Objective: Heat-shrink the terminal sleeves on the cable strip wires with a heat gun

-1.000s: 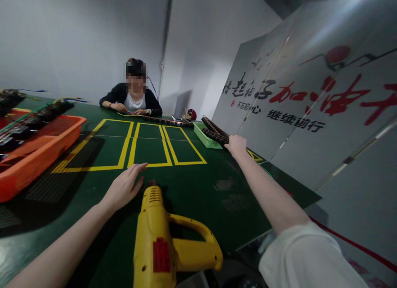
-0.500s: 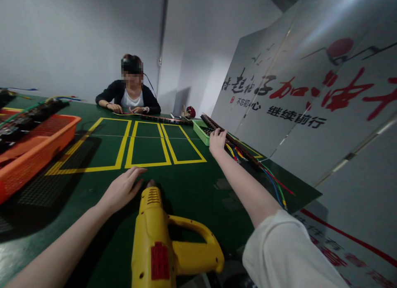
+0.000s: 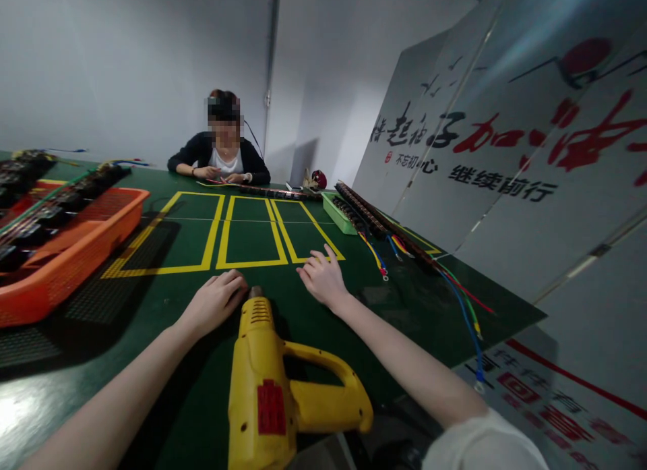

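My left hand [image 3: 218, 300] rests low over the green tabletop, its fingers loosely bent and nothing visible in them. Just right of its fingertips is the nozzle of a yellow heat gun [image 3: 267, 389], which lies in front of me with its loop handle to the right. My right hand [image 3: 323, 276] is in the air past the nozzle, open, fingers apart and holding nothing. Beyond it, dark wired strips [image 3: 361, 210] lie in and beside a light green basket [image 3: 340, 217]. Their coloured leads [image 3: 375, 255] with ring terminals trail toward me.
An orange basket [image 3: 108, 230] with dark wired assemblies [image 3: 65, 207] stands at the left. Yellow tape rectangles [image 3: 251, 263] mark the green table. Across it sits a co-worker [image 3: 222, 160], hands on thin wires near another dark strip [image 3: 278, 194]. A lettered panel [image 3: 485, 166] borders the right side.
My right hand has drawn back from the green basket toward the heat gun and come down left. My left hand's fingers have bent in slightly. The view has shifted a little left.
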Demonstrator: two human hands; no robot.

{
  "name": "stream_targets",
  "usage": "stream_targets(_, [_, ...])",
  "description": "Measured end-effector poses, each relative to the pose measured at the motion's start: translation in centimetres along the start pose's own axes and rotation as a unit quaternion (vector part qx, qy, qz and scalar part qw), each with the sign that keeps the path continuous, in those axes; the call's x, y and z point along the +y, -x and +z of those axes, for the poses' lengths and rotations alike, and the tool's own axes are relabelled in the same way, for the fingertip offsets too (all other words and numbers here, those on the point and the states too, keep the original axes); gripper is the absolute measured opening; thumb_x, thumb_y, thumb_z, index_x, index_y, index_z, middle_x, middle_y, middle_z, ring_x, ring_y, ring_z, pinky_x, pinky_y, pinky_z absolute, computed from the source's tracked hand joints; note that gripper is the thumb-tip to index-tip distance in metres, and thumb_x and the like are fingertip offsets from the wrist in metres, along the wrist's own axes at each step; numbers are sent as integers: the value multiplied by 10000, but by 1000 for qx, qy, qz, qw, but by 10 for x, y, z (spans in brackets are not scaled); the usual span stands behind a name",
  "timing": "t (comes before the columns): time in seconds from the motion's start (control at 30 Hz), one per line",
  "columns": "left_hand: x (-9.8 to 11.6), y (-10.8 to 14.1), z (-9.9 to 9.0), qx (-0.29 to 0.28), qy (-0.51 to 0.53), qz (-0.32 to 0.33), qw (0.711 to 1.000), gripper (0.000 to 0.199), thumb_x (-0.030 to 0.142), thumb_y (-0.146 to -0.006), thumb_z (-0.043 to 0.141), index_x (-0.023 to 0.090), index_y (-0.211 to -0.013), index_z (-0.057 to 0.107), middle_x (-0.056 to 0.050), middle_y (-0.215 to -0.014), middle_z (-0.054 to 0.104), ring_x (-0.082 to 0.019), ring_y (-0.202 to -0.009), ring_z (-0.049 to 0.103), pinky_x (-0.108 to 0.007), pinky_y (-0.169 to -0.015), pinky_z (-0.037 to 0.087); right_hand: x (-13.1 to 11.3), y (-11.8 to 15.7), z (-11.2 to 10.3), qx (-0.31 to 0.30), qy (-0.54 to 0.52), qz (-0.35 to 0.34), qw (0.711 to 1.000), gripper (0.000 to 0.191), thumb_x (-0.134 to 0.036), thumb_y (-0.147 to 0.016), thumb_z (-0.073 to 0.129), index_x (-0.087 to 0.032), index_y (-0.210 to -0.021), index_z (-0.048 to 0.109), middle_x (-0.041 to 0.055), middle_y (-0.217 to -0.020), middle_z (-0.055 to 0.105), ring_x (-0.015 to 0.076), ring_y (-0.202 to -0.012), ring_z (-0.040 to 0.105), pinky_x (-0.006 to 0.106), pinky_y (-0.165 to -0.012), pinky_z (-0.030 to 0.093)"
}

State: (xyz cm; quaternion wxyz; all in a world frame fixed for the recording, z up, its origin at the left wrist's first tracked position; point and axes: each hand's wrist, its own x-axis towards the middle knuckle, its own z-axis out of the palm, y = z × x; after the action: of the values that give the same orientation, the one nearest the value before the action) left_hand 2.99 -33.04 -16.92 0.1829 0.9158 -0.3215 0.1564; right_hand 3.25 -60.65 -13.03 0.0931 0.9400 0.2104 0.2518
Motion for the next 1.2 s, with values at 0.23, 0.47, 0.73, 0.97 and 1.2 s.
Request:
stream_targets(0.23, [-2,0,3,-23,3,4,1000,291,339,-956,285,194,-970,537,-75,-1064,540,-195,-954,532,-355,-845,443,54,13,-1,-6,9,208,978,501,-380,-884,562,-196,-1333,436,104,-1461,320,299,-1326,323,568,-1074,257])
stream_targets(0.47, [0,0,3,-43,15,1,999,300,310,-931,315,180,-996,577,-87,-1093,552,-196,-954,544,-347,-844,465,107,26,26,-126,-62,423,895,405,-401,-899,544,-173,-1231,506,87,-1217,537,203,-1047,560,428,-878,487])
stream_targets(0.73, [-1,2,3,-36,10,3,999,271,301,-918,337,196,-984,578,-78,-1067,576,-192,-949,563,-320,-832,470,115,-7,40,-186,-176,469,845,355,-409,-907,529,-168,-1167,546,75,-1162,568,181,-1000,577,402,-860,494])
stream_targets(0.97, [-3,0,5,-47,4,8,999,275,329,-922,333,191,-955,568,-77,-1044,574,-201,-937,558,-331,-818,467,120,-47,46,-177,-236,502,813,363,-397,-897,549,-159,-1172,542,79,-1179,559,193,-1029,568,418,-875,486])
stream_targets(1.2, [-7,0,6,-46,18,9,999,256,309,-911,348,199,-965,572,-68,-1043,575,-190,-931,562,-311,-808,470,114,-61,53,-134,-365,513,765,337,-387,-899,550,-152,-1139,553,65,-1105,585,161,-933,593,363,-796,518])
